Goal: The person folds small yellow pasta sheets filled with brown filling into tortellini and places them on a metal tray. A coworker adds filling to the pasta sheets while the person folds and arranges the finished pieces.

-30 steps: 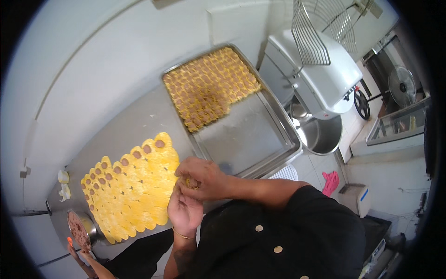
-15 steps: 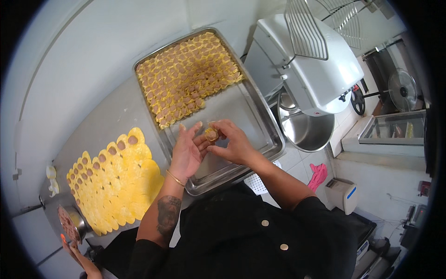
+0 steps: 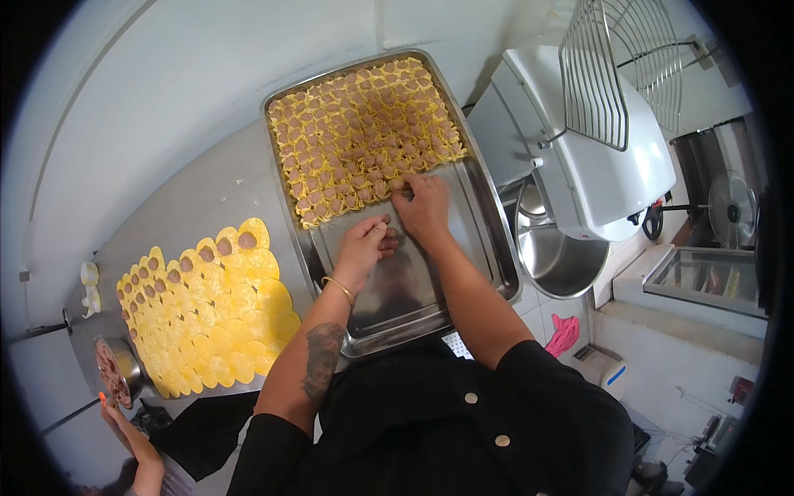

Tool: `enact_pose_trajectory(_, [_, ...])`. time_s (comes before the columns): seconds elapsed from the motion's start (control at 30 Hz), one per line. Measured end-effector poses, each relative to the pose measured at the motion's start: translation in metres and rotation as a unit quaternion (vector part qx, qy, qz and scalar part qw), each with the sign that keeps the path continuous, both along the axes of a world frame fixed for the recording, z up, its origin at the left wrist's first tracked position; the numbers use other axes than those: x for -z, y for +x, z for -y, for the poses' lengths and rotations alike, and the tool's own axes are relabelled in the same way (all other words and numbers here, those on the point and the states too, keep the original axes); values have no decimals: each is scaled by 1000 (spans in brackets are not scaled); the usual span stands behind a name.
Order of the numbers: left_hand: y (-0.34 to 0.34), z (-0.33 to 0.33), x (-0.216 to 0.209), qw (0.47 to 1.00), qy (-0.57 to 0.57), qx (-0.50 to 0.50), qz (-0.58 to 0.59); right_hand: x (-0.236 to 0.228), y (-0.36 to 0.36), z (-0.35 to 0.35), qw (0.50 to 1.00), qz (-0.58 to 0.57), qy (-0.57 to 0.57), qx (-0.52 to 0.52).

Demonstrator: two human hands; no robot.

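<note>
Right hand (image 3: 423, 207) was at the near edge of the packed rows in the metal tray (image 3: 395, 298), thumb and fingers pinching one dumpling (image 3: 399, 187) right beside its neighbours. Most of that piece was hidden by the fingers. Left hand (image 3: 364, 246) sat just nearer the body and to the left, over bare tray, fingers curled in and thumb against the forefinger; couldn't tell if anything was between them. Filled dumplings (image 3: 364, 124), yellow wrapper with brown tops, covered the far part of the tray, near part bare. Left of the tray, on the grey metal surface (image 3: 194, 194), lay overlapping yellow wrappers (image 3: 236, 314), with filling balls (image 3: 246, 240) on the far and left rows. Steel bowl (image 3: 130, 368) of brown filling stood by their left end, a co-worker's hand (image 3: 124, 426) near it. White mixer (image 3: 608, 165) stood right of the tray, pink cloth (image 3: 564, 335) on the floor below.
</note>
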State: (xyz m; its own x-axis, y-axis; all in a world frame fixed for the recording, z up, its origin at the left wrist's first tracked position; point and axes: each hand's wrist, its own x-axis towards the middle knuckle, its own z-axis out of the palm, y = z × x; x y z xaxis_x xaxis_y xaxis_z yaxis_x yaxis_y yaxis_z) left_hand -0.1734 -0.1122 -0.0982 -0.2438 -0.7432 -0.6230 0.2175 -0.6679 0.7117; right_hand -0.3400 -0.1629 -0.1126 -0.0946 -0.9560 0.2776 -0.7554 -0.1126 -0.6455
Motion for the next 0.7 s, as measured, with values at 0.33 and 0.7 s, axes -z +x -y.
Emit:
enact_pose_trajectory(0.33, [-18, 26, -10, 999, -35, -1, 6, -1, -5, 10, 990, -8, 132, -50])
enact_pose_trajectory(0.7, [163, -133, -72, 981, -55, -172, -72, -74, 19, -18, 991, 13, 123, -58])
